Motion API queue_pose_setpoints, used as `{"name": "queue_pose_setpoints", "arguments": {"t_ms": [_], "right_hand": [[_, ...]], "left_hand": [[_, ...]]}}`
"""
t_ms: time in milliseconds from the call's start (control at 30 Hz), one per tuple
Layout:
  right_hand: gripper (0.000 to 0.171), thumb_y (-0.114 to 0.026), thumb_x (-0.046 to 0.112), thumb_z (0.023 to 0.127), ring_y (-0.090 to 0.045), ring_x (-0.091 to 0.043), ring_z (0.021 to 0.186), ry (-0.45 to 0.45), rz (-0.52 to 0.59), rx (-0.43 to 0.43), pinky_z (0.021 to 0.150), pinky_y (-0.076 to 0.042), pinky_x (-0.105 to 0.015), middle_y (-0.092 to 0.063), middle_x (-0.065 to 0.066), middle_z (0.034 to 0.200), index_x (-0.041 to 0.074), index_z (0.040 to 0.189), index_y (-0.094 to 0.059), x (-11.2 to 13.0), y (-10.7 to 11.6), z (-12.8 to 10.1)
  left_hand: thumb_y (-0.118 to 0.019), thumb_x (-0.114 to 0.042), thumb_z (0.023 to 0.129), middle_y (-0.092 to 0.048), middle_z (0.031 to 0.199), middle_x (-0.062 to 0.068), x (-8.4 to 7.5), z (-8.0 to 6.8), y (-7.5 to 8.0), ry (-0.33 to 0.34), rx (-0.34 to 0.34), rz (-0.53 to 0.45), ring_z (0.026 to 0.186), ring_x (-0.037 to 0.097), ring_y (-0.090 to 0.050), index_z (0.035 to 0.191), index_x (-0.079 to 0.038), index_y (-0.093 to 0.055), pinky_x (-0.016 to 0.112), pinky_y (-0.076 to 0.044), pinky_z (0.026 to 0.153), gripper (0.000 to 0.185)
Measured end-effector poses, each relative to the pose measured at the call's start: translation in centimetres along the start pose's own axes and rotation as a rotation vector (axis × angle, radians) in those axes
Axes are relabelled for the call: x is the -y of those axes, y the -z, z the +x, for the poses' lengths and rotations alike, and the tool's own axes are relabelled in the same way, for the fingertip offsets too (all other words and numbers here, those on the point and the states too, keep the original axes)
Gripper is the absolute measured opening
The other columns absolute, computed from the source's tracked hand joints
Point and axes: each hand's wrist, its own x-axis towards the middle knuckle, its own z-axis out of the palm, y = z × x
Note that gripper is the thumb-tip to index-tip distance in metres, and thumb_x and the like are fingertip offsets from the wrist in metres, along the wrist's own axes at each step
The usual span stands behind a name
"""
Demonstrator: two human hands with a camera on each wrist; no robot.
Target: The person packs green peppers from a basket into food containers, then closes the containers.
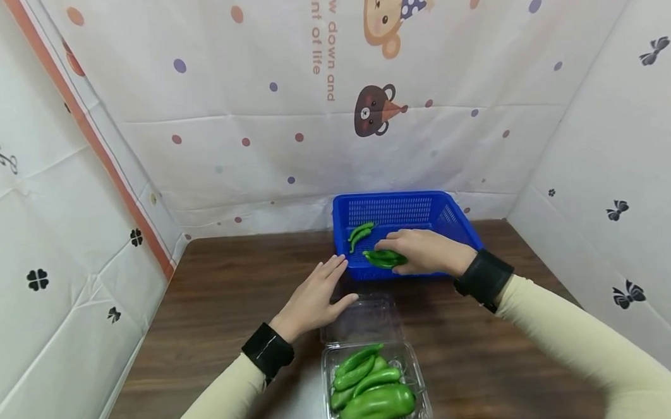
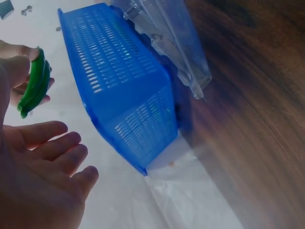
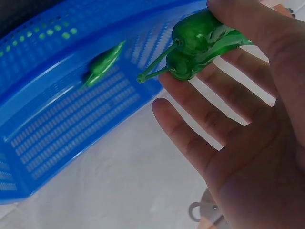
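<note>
Over the front of the blue plastic basket (image 1: 390, 196), my right hand (image 1: 425, 250) pinches a pair of green peppers (image 1: 385, 259) between thumb and fingers. In the right wrist view the stems of these peppers (image 3: 193, 43) point away from the palm. My left hand (image 1: 313, 298) holds nothing; its fingers stretch toward the basket's front left corner, and in the left wrist view its palm is turned up to the camera. Slim green peppers (image 1: 361, 233) lie inside the basket on its left side.
Nearer me, an open clear plastic clamshell box (image 1: 327, 387) holds several green peppers (image 1: 378, 405), one much larger. Its transparent lid (image 1: 363, 320) lies folded back toward the basket. White printed sheets (image 1: 242, 176) enclose the brown wooden table (image 1: 225, 285) at the back and sides.
</note>
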Motion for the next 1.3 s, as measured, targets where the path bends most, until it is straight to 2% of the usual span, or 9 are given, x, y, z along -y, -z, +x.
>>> {"name": "queue_pose_setpoints", "arguments": {"t_ms": [367, 567, 800, 1033, 1300], "right_hand": [[0.060, -0.083, 0.029, 0.089, -0.065, -0.031, 0.116, 0.104, -0.015, -0.073, 0.093, -0.057, -0.046, -0.067, -0.013, 0.130, 0.009, 0.141, -0.061, 2.2, -0.8, -1.5], [0.059, -0.084, 0.029, 0.088, -0.067, -0.028, 0.110, 0.136, 0.000, -0.098, 0.089, -0.059, -0.043, -0.068, -0.010, 0.125, 0.011, 0.140, -0.063, 3.2, -1.2, -2.0], [0.058, -0.084, 0.030, 0.087, -0.066, -0.021, 0.104, 0.188, 0.007, -0.113, 0.085, -0.058, -0.038, -0.068, -0.004, 0.119, 0.012, 0.138, -0.064, 4.4, -1.8, -2.7], [0.057, -0.087, 0.033, 0.084, -0.064, -0.017, 0.092, 0.288, -0.090, -0.181, 0.076, -0.057, -0.032, -0.069, -0.001, 0.113, 0.014, 0.134, -0.066, 5.7, -2.6, -2.9], [0.059, -0.086, 0.035, 0.085, -0.063, -0.015, 0.093, 0.325, -0.093, -0.145, 0.076, -0.056, -0.031, -0.069, 0.001, 0.116, 0.016, 0.136, -0.065, 7.4, -3.5, -2.9]], "left_hand": [[-0.063, -0.047, 0.101, -0.035, 0.163, 0.020, -0.7, -2.5, 0.8, -0.010, -0.009, -0.051, 0.151, 0.031, -0.032, 0.157, 0.001, -0.037, 0.048, -0.025, 0.124, 0.078], [-0.064, -0.046, 0.101, -0.037, 0.162, 0.019, -0.9, -3.6, 1.0, -0.018, -0.019, -0.056, 0.151, 0.030, -0.033, 0.157, 0.000, -0.038, 0.048, -0.027, 0.124, 0.077], [-0.064, -0.047, 0.101, -0.033, 0.164, 0.018, -1.1, -4.8, 1.3, 0.015, -0.002, -0.082, 0.152, 0.031, -0.030, 0.159, -0.002, -0.035, 0.045, -0.022, 0.125, 0.079], [-0.067, -0.044, 0.099, -0.035, 0.163, 0.020, -1.1, -5.8, 1.1, -0.003, -0.028, -0.084, 0.151, 0.031, -0.033, 0.157, 0.001, -0.037, 0.048, -0.026, 0.124, 0.080], [-0.064, -0.048, 0.101, -0.032, 0.164, 0.017, -1.2, -7.2, 0.8, 0.035, -0.011, -0.102, 0.153, 0.027, -0.029, 0.159, -0.003, -0.033, 0.048, -0.024, 0.125, 0.080]]}}
